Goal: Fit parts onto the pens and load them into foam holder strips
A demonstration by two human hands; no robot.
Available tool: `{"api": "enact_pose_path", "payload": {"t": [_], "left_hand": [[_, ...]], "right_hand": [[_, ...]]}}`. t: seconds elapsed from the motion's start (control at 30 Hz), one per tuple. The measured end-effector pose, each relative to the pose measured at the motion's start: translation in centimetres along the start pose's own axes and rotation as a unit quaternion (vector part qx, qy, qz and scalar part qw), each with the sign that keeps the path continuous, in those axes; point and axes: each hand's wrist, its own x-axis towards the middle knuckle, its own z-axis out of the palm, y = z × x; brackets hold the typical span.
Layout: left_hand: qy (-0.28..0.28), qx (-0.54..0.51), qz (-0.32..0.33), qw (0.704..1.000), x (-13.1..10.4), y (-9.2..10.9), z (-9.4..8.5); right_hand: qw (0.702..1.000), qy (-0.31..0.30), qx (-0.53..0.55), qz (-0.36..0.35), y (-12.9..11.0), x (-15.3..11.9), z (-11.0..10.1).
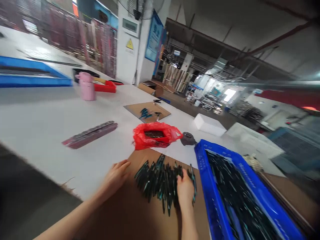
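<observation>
A spread of dark, slender pointed pieces [158, 181] with teal glints lies on a brown cardboard sheet [122, 216] in front of me. My right hand [185, 190] is at the right end of this spread, its fingers curled around some of the pieces. At the sheet's left edge is my left hand [116, 176], fingers stretched toward the pieces but apart from them. Just beyond the sheet sits an open red plastic bag [142, 140] with small dark items inside. On the right, a blue crate [211, 200] holds many similar dark pieces.
A wrapped purplish bundle [90, 135] lies on the white table [110, 110]. Beyond are a pink bottle [87, 87], a red tray [106, 87] and a second board [160, 113] bearing teal pieces. A dark roll [188, 138] and a white block [210, 125] stand near the blue crate.
</observation>
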Motion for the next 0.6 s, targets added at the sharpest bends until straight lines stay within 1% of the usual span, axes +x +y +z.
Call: {"api": "enact_pose_path", "payload": {"t": [0.1, 0.17, 0.23, 0.3, 0.4, 0.5, 0.53, 0.6], "left_hand": [[-0.001, 0.016, 0.010, 1.000, 0.7, -1.0, 0.5], [0.005, 0.024, 0.018, 1.000, 1.1, -1.6, 1.0], [0.014, 0.036, 0.028, 0.999, 1.3, -2.1, 1.4], [0.024, 0.044, 0.035, 0.998, 1.4, -2.5, 1.8], [0.044, 0.035, 0.037, 0.998, 1.5, -2.9, 2.3], [0.062, 0.013, 0.043, 0.997, 1.6, -3.4, 2.7], [0.063, 0.005, 0.046, 0.997, 1.7, -3.7, 2.9], [0.060, -0.017, 0.049, 0.997, 1.8, -4.2, 3.4]], "right_hand": [[0.998, -0.017, -0.019, -0.052, -1.7, -0.8, 0.4], [0.996, -0.025, -0.030, -0.074, -2.3, -0.8, 0.1], [0.995, -0.033, -0.039, -0.090, -2.5, -0.1, -0.8], [0.993, -0.036, -0.050, -0.096, -2.2, 1.5, -2.3], [0.995, -0.018, -0.076, -0.067, -0.3, 5.7, -5.6], [0.993, 0.013, -0.117, 0.000, 3.5, 9.9, -9.7], [0.990, 0.022, -0.134, 0.026, 4.9, 10.8, -10.9], [0.983, 0.034, -0.165, 0.071, 7.7, 11.3, -13.0]]}}
